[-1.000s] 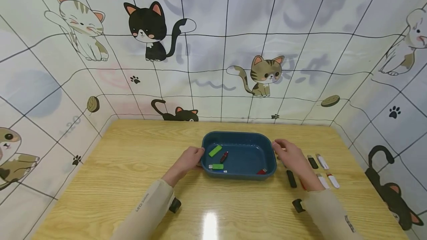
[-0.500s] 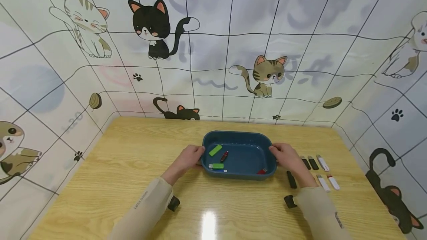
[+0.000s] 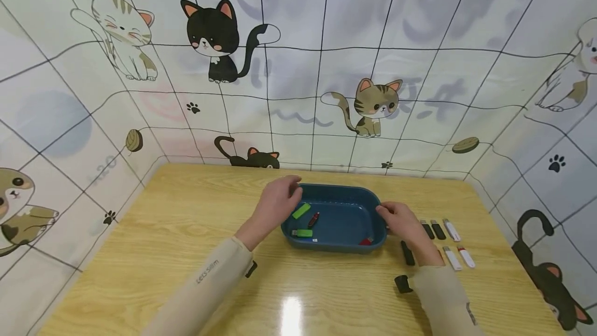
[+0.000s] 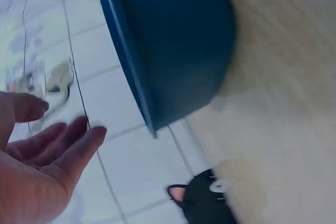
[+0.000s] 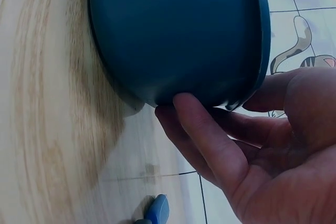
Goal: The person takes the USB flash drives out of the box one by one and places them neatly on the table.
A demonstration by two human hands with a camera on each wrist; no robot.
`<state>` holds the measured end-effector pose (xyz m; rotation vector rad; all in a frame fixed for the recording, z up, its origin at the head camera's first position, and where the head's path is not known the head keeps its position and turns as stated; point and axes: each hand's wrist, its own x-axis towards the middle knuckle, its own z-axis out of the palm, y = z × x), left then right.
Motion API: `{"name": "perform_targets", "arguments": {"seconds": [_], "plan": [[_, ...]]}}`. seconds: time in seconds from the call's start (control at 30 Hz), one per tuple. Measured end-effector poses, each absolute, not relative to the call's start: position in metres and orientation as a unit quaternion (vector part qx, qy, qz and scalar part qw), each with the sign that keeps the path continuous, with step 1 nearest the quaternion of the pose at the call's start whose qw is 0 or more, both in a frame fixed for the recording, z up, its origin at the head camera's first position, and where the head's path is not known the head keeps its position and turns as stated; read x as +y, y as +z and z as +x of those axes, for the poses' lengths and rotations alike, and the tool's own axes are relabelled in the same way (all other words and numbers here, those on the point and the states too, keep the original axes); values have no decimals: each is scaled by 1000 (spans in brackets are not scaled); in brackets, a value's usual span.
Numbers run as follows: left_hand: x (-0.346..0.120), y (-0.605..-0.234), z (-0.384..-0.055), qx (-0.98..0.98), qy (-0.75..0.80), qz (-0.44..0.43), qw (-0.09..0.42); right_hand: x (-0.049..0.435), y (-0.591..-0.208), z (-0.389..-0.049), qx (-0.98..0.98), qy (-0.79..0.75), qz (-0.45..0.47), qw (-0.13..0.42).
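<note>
A dark blue plastic tub (image 3: pixel 333 248) stands on the wooden table. Inside lie several USB flash drives: a capless green one (image 3: pixel 304 233), a plain green piece (image 3: pixel 301 211), a dark red one (image 3: pixel 313 219) and a red one (image 3: pixel 366 241). My left hand (image 3: pixel 277 201) hovers by the tub's left end, holding nothing; the left wrist view shows its fingers loosely bent and apart from the wall. With my right hand (image 3: pixel 401 219) I grip the right end, thumb at the rim and fingers against the outer wall (image 5: pixel 178 35).
Right of the tub, beyond my right hand, more flash drives lie in loose rows, among them a black one (image 3: pixel 438 229), a white one (image 3: pixel 451 229) and a white one with red (image 3: pixel 466 256). A cat-print cloth (image 3: pixel 298 82) walls the table's back and sides.
My right hand came in and took hold of the tub's right end. My left hand then let go of the left end and rose toward its back left corner. The tub stays put.
</note>
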<state>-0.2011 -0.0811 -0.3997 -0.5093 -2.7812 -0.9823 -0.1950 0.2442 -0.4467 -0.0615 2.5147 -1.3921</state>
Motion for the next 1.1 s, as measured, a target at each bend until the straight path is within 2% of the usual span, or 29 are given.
{"name": "perform_targets", "arguments": {"seconds": [0.27, 0.53, 0.67, 1.1], "plan": [[-47, -387, -221, -959, -119, -254, -34, 245, -446, -195, 871, -474, -24, 126], [-24, -402, -232, -952, -74, -242, -171, 246, -449, -195, 867, -482, -18, 122], [-18, -410, -233, -955, -74, -221, -185, 244, -450, -194, 868, -480, -17, 125], [-13, -423, -230, -957, -109, -213, -166, 242, -448, -195, 876, -464, -12, 129]]}}
